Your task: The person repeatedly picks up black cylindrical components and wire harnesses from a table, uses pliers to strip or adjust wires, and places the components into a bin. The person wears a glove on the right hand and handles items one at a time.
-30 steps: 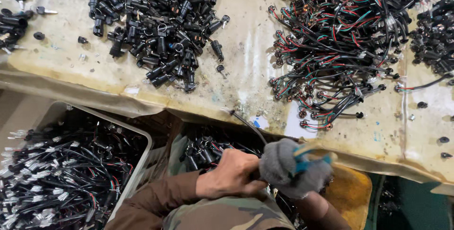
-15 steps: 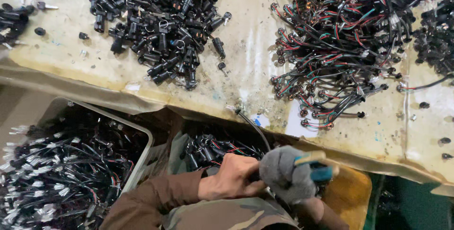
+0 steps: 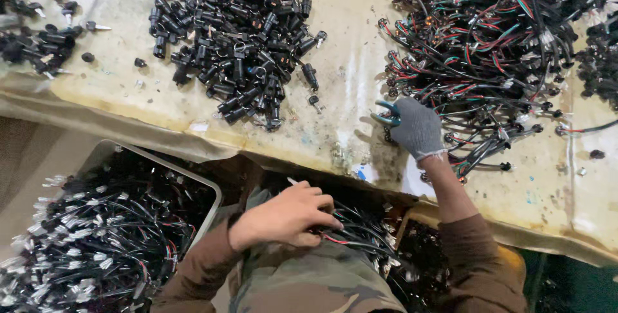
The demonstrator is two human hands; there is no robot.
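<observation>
Stained cream sheeting covers the table (image 3: 347, 88), and two heaps are laid out on it: black cylindrical connectors (image 3: 238, 36) to the left, a tangle of red, green and black wire leads (image 3: 489, 49) to the right. The right hand (image 3: 417, 128), gloved in grey, is placed at the near edge of that tangle, fingers curled around a pair of blue-handled pliers (image 3: 388, 115), of which only the handles are seen. The left hand (image 3: 283, 218), bare, is held down in the lap, its fingertips pressed onto a small bundle of wires (image 3: 351, 232) with one red lead showing; whether a single wire is actually pinched cannot be told, since the fingers cover the spot. A grey bin (image 3: 206, 191) full of finished black leads with white ends is seen at the lower left.

For a clean pick, one lead is best caught at the loose fringe of the tangle, not from its middle, and drawn out slowly so that neighbours are not dragged off the table edge. The lap bundle should be kept pinned meanwhile.
</observation>
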